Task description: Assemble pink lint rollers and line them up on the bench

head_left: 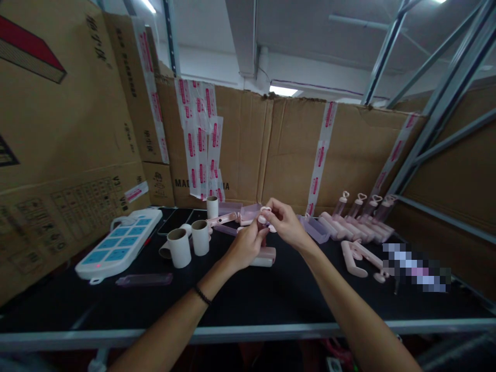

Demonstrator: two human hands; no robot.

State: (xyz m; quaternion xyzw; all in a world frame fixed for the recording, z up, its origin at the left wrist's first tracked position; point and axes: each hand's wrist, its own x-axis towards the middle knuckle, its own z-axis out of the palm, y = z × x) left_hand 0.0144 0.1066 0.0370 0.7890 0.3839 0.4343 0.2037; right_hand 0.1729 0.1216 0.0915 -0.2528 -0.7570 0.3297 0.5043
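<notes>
Between you and the cardboard, your left hand (pixel 246 245) and right hand (pixel 287 225) pinch a small pink piece (pixel 265 214) in closed fingers, above the table (pixel 232 305). With such a small fingertip grip, it could slip; your left hand might also nudge the pink cylinder (pixel 267 254) just below. Behind the black surface stands taped cardboard (pixel 242 144); beyond, a ceiling light (pixel 283 91).

Power strip (pixel 127 232), 8 o'clock: white body, light-blue socket panels. Cardboard panel (pixel 244 139), 12 o'clock: brown. Packing tape (pixel 200 139), 10 o'clock: whitish, repeating pinkish-red printed blocks. Tabletop (pixel 271 299), 6 o'clock: black. Bracelet (pixel 202 295), 7 o'clock: black, beaded pattern.
</notes>
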